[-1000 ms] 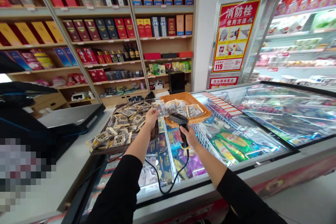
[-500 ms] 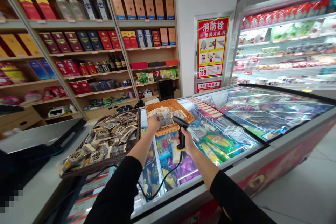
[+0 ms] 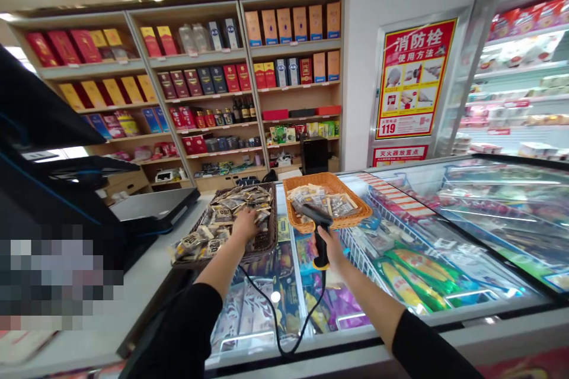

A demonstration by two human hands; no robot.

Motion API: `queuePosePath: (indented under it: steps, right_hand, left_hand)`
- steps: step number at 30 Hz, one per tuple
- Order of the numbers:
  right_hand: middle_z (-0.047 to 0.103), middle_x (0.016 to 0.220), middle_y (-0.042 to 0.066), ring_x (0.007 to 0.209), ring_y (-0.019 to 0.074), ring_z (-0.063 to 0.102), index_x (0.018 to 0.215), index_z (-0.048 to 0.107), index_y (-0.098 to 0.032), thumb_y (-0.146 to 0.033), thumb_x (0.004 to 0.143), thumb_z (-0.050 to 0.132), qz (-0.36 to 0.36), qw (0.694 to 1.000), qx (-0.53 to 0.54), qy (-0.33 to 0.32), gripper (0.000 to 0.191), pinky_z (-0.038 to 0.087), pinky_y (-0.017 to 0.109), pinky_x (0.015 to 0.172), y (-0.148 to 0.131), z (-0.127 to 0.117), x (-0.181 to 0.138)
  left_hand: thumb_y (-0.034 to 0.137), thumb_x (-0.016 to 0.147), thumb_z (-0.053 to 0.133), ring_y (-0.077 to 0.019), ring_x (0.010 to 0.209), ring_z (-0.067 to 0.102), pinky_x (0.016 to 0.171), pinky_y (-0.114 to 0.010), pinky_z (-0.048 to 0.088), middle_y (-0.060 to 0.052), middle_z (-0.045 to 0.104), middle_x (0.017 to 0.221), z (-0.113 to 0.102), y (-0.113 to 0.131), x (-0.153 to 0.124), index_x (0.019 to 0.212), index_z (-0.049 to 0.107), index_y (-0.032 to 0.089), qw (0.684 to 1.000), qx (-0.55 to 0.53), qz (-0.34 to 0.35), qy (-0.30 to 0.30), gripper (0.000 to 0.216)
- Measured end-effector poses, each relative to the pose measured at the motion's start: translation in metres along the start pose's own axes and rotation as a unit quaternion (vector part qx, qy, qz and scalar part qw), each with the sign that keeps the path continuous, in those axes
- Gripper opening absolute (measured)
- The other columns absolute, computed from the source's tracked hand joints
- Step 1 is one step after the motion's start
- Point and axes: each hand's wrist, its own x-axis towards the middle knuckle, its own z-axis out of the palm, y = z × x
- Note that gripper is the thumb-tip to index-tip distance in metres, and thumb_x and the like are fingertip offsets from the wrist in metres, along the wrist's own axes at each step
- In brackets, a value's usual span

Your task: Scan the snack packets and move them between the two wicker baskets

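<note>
My left hand (image 3: 246, 224) reaches over the dark brown wicker basket (image 3: 269, 243), its fingers bent down among the small clear-and-brown snack packets (image 3: 237, 198). Its fingertips are partly hidden, so whether they grip a packet does not show. My right hand (image 3: 328, 244) is wrapped around the handle of a black and yellow barcode scanner (image 3: 320, 251), whose head points up and to the left. A black cable (image 3: 284, 350) loops down from the scanner. Just behind the scanner, an orange wicker basket (image 3: 363, 211) holds more packets, lighter in colour.
Both baskets rest on a glass-topped freezer (image 3: 395, 320) with bagged frozen goods inside. On the left are a counter (image 3: 89, 331), a flat grey device (image 3: 153, 213) and a dark monitor (image 3: 40, 177). Shelves of boxes (image 3: 200, 86) line the back wall; a lit chiller (image 3: 524, 95) is at right.
My left hand has moved from the orange basket leftward to the dark brown basket. The scanner stays in my right hand. The camera view has turned left.
</note>
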Motion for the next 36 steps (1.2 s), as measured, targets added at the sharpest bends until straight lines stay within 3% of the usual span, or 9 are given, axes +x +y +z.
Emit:
queuePosePath:
  steps: [3,7,13,16,21,25,30,33,36]
  right_hand:
    - [0.051,0.051,-0.005,0.032,0.0085,0.042,0.08,0.053,-0.018,-0.053,0.066,0.066,0.015,1.0,-0.008,-0.008,0.04,0.03,0.021,0.031,0.011,0.012,0.002]
    - [0.051,0.052,-0.005,0.033,0.008,0.041,0.081,0.053,-0.019,-0.055,0.067,0.064,0.026,1.0,0.008,0.011,0.04,0.03,0.021,0.033,0.018,0.012,-0.002]
    - [0.052,0.052,-0.004,0.033,0.0086,0.042,0.073,0.051,-0.019,-0.054,0.067,0.066,0.026,0.999,0.014,0.021,0.039,0.031,0.022,0.033,0.015,0.008,-0.006]
    - [0.051,0.052,-0.004,0.033,0.0088,0.041,0.069,0.048,-0.02,-0.054,0.066,0.066,0.027,0.999,0.012,0.028,0.039,0.03,0.023,0.033,0.012,0.011,-0.008]
    - [0.051,0.052,-0.004,0.033,0.0094,0.042,0.071,0.047,-0.02,-0.055,0.065,0.067,0.035,0.999,0.006,0.037,0.041,0.03,0.023,0.034,0.011,0.01,-0.01]
    - [0.052,0.052,-0.004,0.033,0.0092,0.042,0.074,0.049,-0.02,-0.054,0.067,0.066,0.031,0.999,0.004,0.025,0.039,0.03,0.023,0.034,0.015,0.006,-0.007]
    - [0.052,0.054,-0.004,0.035,0.0092,0.042,0.081,0.052,-0.019,-0.053,0.07,0.064,0.032,0.999,0.004,0.012,0.038,0.032,0.023,0.035,0.02,0.004,-0.005]
    - [0.051,0.053,-0.004,0.034,0.0093,0.042,0.078,0.051,-0.019,-0.054,0.069,0.065,0.028,0.999,0.002,0.016,0.039,0.031,0.023,0.034,0.02,0.005,-0.005]
    - [0.049,0.051,-0.004,0.033,0.0093,0.041,0.074,0.05,-0.019,-0.055,0.069,0.064,0.029,0.999,-0.001,0.014,0.038,0.031,0.023,0.033,0.018,0.007,-0.006]
  left_hand:
    - [0.023,0.062,0.069,-0.0337,0.114,0.045,0.088,-0.042,0.039,-0.018,0.053,0.117,0.007,0.013,-0.005,0.114,0.054,0.017,0.997,0.076,-0.009,0.003,0.055]
    - [0.01,0.068,0.06,-0.0332,0.105,0.052,0.081,-0.042,0.042,-0.02,0.057,0.107,0.006,0.022,-0.004,0.12,0.047,0.016,0.995,0.078,-0.04,-0.046,0.054]
    - [0.024,0.077,0.05,-0.0266,0.1,0.056,0.086,-0.037,0.041,-0.014,0.058,0.106,-0.001,0.017,-0.009,0.096,0.063,0.018,0.998,0.021,0.054,0.003,0.024]
    - [0.039,0.083,0.044,-0.0259,0.1,0.056,0.088,-0.036,0.04,-0.014,0.06,0.105,0.0,0.019,-0.01,0.085,0.066,0.018,0.994,-0.043,0.104,-0.002,0.03]
    - [0.036,0.085,0.04,-0.0295,0.099,0.058,0.085,-0.039,0.04,-0.02,0.064,0.1,0.015,0.021,-0.005,0.099,0.061,0.013,0.997,-0.053,-0.041,-0.05,0.034]
    - [0.041,0.081,0.046,-0.0331,0.11,0.053,0.088,-0.041,0.038,-0.024,0.059,0.114,0.024,0.016,0.0,0.105,0.058,0.009,0.992,-0.071,-0.083,-0.061,0.041]
    - [0.053,0.061,0.065,-0.0328,0.087,0.062,0.073,-0.038,0.043,-0.015,0.068,0.083,0.026,0.003,0.004,0.079,0.063,0.015,0.958,-0.234,-0.148,-0.08,0.042]
    - [0.052,0.052,0.072,-0.0245,0.067,0.061,0.063,-0.031,0.042,-0.003,0.056,0.052,0.028,-0.004,0.004,0.053,0.055,0.018,0.922,-0.354,-0.134,-0.079,0.038]
    - [0.038,0.044,0.08,-0.0173,0.06,0.057,0.06,-0.027,0.042,0.004,0.051,0.05,0.028,-0.007,0.0,0.062,0.056,0.017,0.866,-0.474,-0.143,-0.066,0.036]
